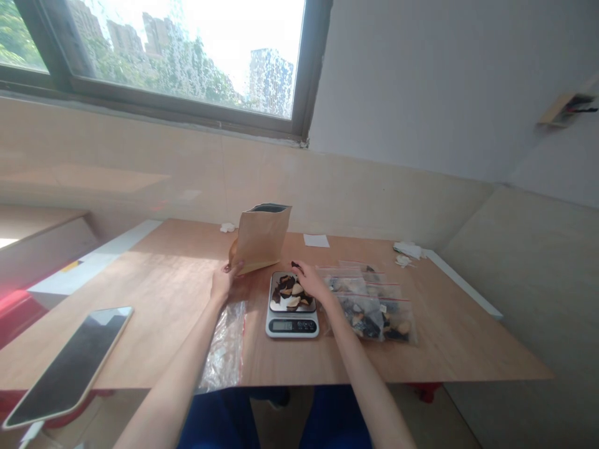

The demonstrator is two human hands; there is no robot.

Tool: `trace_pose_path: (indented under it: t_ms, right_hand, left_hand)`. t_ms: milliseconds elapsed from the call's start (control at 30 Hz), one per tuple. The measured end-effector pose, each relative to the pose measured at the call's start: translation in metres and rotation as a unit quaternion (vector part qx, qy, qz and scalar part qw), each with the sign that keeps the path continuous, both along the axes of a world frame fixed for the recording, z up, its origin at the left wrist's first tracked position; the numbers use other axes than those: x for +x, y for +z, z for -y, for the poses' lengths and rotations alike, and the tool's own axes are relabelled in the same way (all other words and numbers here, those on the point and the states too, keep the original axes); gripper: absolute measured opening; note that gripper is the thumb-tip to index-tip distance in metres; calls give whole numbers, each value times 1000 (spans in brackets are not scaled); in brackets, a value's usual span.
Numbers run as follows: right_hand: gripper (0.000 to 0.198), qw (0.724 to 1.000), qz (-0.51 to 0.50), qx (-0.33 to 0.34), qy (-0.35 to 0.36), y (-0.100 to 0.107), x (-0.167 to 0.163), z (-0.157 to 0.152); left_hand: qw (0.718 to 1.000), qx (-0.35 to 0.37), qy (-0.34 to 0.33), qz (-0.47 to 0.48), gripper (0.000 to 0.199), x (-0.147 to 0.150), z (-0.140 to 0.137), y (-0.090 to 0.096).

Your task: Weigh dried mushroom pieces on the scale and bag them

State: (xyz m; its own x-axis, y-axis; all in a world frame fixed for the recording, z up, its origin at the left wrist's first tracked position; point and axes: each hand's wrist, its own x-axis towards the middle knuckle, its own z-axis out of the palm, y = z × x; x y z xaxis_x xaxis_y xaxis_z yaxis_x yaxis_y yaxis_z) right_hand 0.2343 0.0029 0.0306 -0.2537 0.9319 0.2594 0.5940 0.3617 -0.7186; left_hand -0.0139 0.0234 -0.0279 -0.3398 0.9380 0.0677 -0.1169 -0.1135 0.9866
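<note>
Bright window [196,62] above wooden table [458,340].

A dark-screened phone [72,362] sits at left, a window [187,56] beyond.

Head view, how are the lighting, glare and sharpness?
Head view: sky in the window is blown out; sunlight brightens the table left of the paper bag; the scale's digits are too small to read surely; the phone looks stretched.

Looks like a simple workroom, perhaps in a home or small workshop: furnished with a wooden worktop [449,337] against a beige wall [374,193], set with a digital scale [292,327] and filled zip bags [374,305], lit by a wide window [196,62]
</note>
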Motion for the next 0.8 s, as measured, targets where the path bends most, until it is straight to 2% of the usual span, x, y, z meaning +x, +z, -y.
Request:
trace_pose_path:
  t_ms: [233, 333, 467, 633, 800]
  right_hand:
    - [21, 991, -128, -29, 8, 2, 7, 21]
    - [15, 980, -192, -51, 32, 3, 4, 29]
    - [17, 961, -261, -68, 57, 5, -2, 36]
    - [19, 946, -306, -83, 71, 2, -11, 40]
    - [15, 943, -310, -96, 78, -8, -21, 42]
  left_hand:
    - [1000, 3, -5, -3, 39, 0, 2, 0]
    - [1000, 2, -5, -11, 40, 1, 3, 3]
    - [1000, -5, -3, -21, 40, 3, 5, 7]
    - [1000, -17, 2, -23, 38, 4, 6, 9]
    - [1000, -16, 2, -22, 39, 2, 3, 5]
